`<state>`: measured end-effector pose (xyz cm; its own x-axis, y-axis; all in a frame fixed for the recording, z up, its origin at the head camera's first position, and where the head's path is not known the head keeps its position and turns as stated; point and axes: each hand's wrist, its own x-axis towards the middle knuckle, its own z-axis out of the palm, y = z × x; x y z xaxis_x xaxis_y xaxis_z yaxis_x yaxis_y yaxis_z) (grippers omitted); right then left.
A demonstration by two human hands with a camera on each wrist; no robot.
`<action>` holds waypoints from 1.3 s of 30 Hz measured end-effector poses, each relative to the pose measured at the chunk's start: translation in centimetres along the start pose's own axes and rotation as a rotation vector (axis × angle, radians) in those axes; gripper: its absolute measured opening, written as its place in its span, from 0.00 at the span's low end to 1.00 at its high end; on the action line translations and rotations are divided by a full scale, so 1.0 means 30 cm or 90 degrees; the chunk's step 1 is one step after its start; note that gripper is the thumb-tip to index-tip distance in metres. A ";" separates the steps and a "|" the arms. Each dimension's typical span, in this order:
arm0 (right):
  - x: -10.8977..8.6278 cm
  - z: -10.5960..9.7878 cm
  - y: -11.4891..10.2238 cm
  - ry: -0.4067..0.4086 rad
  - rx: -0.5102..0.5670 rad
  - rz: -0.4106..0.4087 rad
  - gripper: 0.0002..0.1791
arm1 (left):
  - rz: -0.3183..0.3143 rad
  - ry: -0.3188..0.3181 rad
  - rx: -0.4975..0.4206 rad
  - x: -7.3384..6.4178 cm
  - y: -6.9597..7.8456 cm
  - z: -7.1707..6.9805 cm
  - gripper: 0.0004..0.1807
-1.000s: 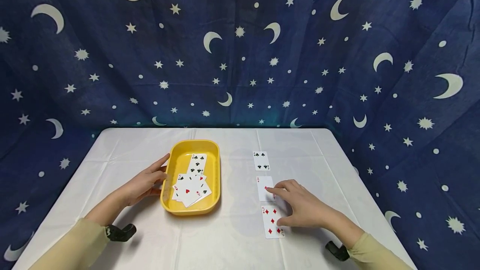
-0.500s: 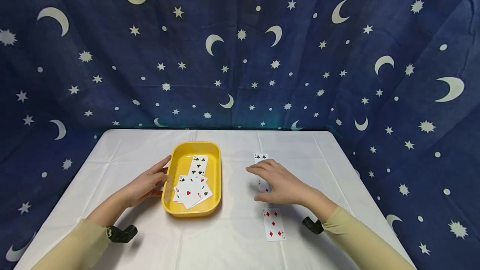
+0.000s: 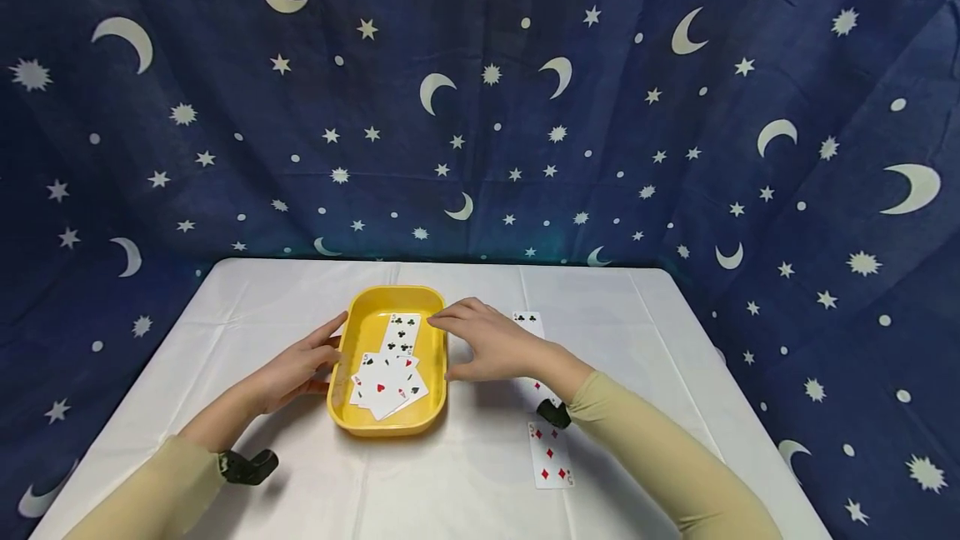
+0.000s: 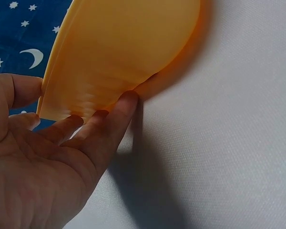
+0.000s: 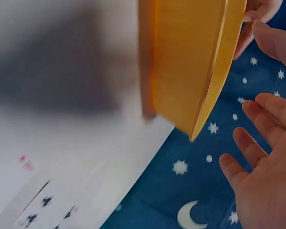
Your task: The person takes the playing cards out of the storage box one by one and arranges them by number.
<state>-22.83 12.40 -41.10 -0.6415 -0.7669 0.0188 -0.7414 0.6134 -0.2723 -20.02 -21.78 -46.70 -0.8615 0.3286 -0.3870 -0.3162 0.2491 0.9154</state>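
My left hand [image 3: 296, 369] touches the left side of a yellow tray [image 3: 386, 429]; the left wrist view shows its fingertips against the outer wall [image 4: 119, 52]. Over the tray's right rim is my right hand [image 3: 495, 344], thumb apart from extended fingers, nothing held. The right wrist view shows those fingers [image 5: 248, 143] spread beside the rim. Inside the tray lie a five of clubs [image 3: 400, 334] and an overlapping pile of cards [image 3: 382, 386], an ace of hearts on top. Right of it, a four of clubs [image 3: 528, 322] and a diamond card [image 3: 537, 390] are partly covered by my right arm.
A five of diamonds [image 3: 550, 457] lies face up nearest me on the white tablecloth [image 3: 420, 490]. Black wrist devices [image 3: 250, 467] hang under both wrists. Behind the table hangs a dark blue curtain [image 3: 480, 107] with moons and stars.
My right hand has moved left from above the ace and five of diamonds, past the card column, to the tray's right rim. The left hand stays at the tray.
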 end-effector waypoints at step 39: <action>0.325 0.188 -0.126 -0.239 -0.186 -0.056 0.54 | 0.004 -0.001 -0.019 0.004 -0.005 -0.009 0.44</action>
<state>-25.17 1.55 -45.31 -0.4988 -0.8002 -0.3331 -0.8480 0.5299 -0.0032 -20.17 -22.03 -46.86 -0.8628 0.3323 -0.3809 -0.3219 0.2199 0.9209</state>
